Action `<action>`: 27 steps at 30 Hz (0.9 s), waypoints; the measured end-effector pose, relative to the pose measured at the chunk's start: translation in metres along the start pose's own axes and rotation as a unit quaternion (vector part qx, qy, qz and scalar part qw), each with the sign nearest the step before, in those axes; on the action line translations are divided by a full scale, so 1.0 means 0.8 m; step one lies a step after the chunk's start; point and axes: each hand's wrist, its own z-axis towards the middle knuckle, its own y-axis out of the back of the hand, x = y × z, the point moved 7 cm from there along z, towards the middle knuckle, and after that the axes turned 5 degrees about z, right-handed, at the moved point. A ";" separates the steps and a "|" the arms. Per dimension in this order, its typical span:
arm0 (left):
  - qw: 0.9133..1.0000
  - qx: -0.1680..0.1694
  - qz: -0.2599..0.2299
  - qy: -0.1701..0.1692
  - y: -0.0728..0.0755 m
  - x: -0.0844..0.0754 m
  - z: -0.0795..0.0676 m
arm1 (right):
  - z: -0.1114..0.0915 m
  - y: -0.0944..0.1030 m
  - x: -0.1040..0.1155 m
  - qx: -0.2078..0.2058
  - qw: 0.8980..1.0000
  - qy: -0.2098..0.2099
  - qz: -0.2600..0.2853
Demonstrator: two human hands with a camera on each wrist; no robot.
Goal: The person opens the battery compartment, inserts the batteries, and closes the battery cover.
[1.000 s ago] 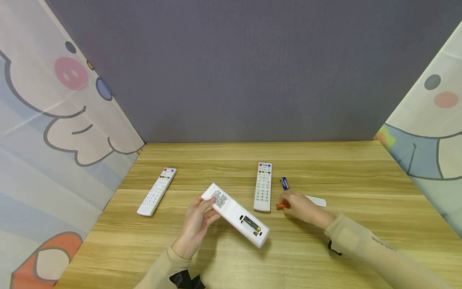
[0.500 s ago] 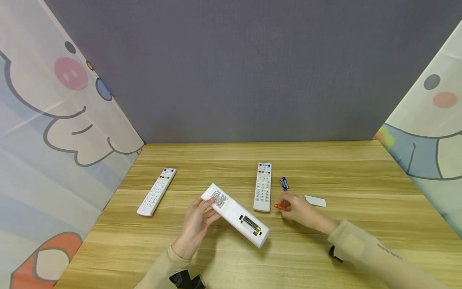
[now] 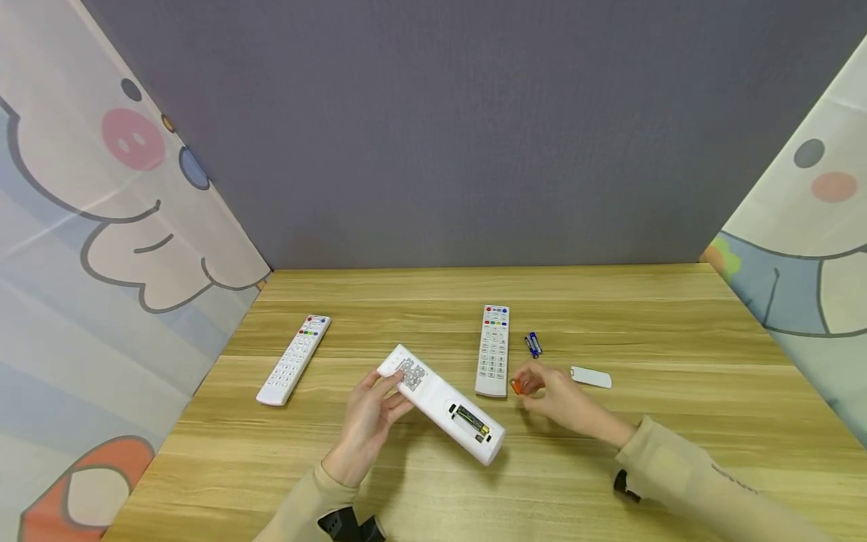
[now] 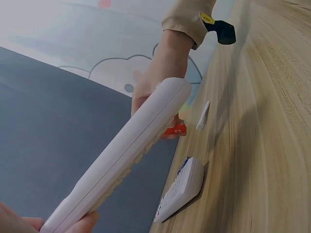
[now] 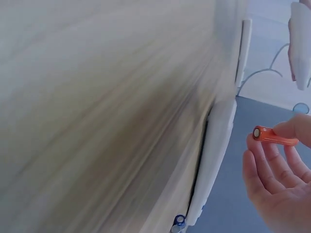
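My left hand grips a white remote control by one end, its back facing up. The battery compartment is uncovered and a dark battery with a gold end lies in it. Between thumb and fingers, my right hand pinches an orange battery, held above the table to the right of that remote. Close by, a second white remote lies face up. Beyond the right hand are blue batteries, and a white battery cover lies to its right.
A third white remote rests face up on the left side of the wooden table. A grey panel stands along the table's back edge, with printed cloth at the sides.
My right hand has shifted slightly left with the orange battery, whose angle between the fingers has turned. The battery cover is now fully visible. My left hand and its remote have stayed still.
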 end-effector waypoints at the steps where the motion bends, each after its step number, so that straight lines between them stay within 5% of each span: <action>1: 1.000 -0.001 0.000 0.000 0.000 0.000 0.000 | 0.000 0.000 0.002 0.000 1.000 -0.001 0.006; 17: 1.000 -0.002 0.004 0.002 0.000 0.003 0.002 | -0.003 -0.004 0.025 -0.004 0.996 -0.007 0.092; 27: 1.000 -0.003 -0.001 0.006 -0.001 0.003 0.002 | -0.001 -0.009 0.028 -0.004 0.980 -0.051 0.192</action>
